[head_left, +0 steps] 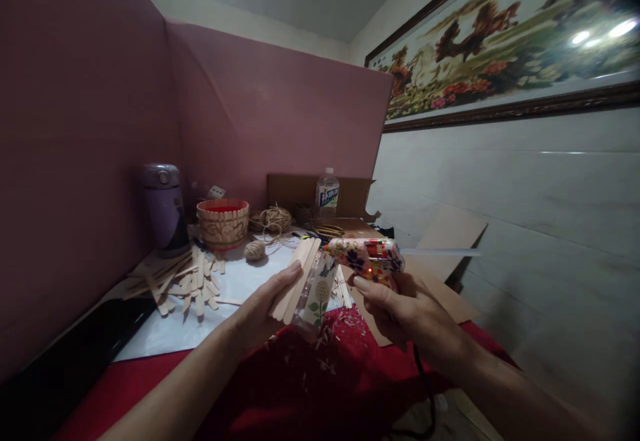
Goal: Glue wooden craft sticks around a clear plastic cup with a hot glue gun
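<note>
My left hand (pixel 267 301) is wrapped round a clear bottle (pixel 315 298) with a flower-patterned label. Flat wooden sticks (pixel 297 281) lie side by side along the bottle's left side, under my left thumb. In my right hand (pixel 400 308) is a glue gun (pixel 367 258) with a colourful pattern and a small red light. Its tip points left, close to the top of the sticks and bottle; whether they touch is unclear. A translucent glue stick (pixel 443 252) juts from the gun's back end, and a dark cord hangs below my hand.
Loose wooden sticks (pixel 197 281) are heaped on white paper (pixel 150 338) at the left. Behind stand a purple flask (pixel 165 211), a stick-covered basket (pixel 223 224), twine balls (pixel 255 250) and a labelled bottle (pixel 327 194). White scraps dot the red cloth (pixel 280 388); cardboard (pixel 445 294) lies right.
</note>
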{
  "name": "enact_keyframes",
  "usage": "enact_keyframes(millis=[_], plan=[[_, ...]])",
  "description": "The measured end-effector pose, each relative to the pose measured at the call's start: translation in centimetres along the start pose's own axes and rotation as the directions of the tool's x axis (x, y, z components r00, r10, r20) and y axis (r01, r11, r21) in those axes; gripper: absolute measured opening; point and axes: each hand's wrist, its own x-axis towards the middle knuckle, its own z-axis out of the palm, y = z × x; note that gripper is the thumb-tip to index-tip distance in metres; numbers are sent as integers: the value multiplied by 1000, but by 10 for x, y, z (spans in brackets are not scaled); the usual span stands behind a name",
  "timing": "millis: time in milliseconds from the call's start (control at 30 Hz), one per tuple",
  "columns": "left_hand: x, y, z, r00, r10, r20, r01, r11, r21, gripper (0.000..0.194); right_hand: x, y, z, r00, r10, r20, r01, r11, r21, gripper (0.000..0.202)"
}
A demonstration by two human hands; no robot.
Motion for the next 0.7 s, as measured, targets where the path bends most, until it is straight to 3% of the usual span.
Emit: enact_keyframes(millis=[400, 700], plan=[[-2, 2, 3, 1000, -10, 1, 10, 1000, 8, 54, 1, -2, 3, 1000, 23, 4, -24, 992, 121, 45], [-1, 1, 0, 999, -12, 45, 13, 1000, -20, 51, -1, -2, 3, 999, 38, -12, -38, 999, -7, 49]])
